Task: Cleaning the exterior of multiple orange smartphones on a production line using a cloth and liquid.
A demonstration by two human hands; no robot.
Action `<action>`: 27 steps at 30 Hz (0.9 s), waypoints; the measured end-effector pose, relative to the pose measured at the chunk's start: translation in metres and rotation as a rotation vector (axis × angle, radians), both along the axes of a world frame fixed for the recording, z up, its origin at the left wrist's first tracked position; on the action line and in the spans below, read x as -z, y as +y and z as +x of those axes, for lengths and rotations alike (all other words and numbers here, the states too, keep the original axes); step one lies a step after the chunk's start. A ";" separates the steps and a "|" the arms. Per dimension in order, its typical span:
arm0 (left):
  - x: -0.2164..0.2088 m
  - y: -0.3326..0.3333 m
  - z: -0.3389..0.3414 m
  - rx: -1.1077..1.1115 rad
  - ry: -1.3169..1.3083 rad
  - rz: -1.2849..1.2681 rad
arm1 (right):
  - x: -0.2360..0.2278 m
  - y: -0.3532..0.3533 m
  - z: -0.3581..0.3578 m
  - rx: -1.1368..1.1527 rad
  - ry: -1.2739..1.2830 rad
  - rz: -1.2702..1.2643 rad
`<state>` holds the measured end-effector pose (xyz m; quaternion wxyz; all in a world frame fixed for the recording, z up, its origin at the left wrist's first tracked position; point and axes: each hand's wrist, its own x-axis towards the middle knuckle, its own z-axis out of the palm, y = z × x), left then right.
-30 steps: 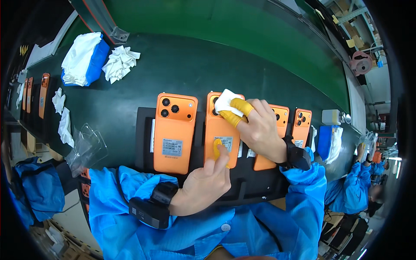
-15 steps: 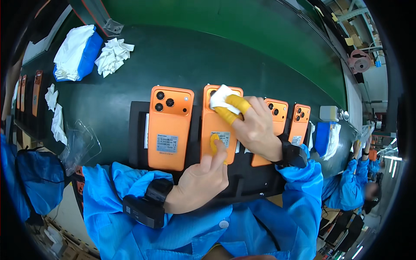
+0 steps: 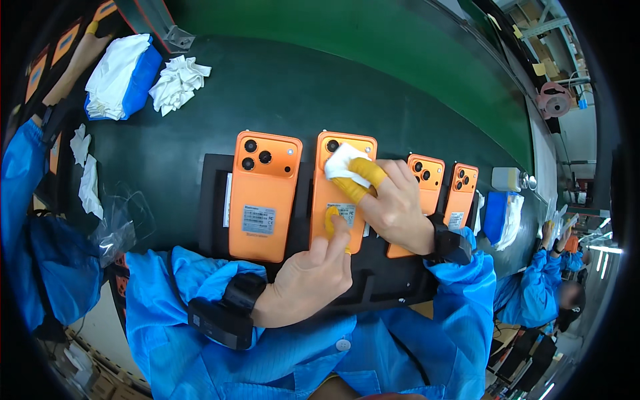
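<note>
My right hand [image 3: 400,212], with yellow finger cots, pinches a folded white wiping cloth [image 3: 345,162] against the back of an orange smartphone [image 3: 323,191], beside its camera lenses. The cloth and fingers hide part of the camera area. My left hand [image 3: 308,272] is at the phone's lower end. One yellow-cotted finger presses on its label while another fingertip shows at the bottom edge. To the left lies a second orange smartphone [image 3: 261,190], back up. Two more, a near one [image 3: 427,190] and a smaller-looking one [image 3: 460,193], lie to the right, the near one partly behind my hand.
A black tray [image 3: 373,283] lies under the phones on the dark green table [image 3: 280,87]. Blue boxes of white cloths, one at far left [image 3: 143,87] and one at right [image 3: 494,213], flank it. Crumpled cloths [image 3: 179,83] and a clear bag [image 3: 117,233] lie left. Co-workers are at both sides.
The cloth in my right hand has slid down slightly from the upper camera area. My left hand keeps its place on the phone. A co-worker's arm has come into view at far left.
</note>
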<state>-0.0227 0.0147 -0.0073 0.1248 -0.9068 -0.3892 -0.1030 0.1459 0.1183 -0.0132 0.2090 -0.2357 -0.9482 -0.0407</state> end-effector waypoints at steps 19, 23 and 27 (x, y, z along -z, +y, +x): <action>-0.005 0.001 -0.001 0.012 0.012 -0.048 | -0.001 0.008 0.005 0.101 0.028 0.048; -0.002 0.000 -0.001 0.008 0.026 -0.037 | -0.003 0.007 0.013 0.082 -0.002 0.069; -0.004 0.001 -0.002 0.015 0.027 0.006 | -0.007 0.011 0.005 0.107 -0.001 0.081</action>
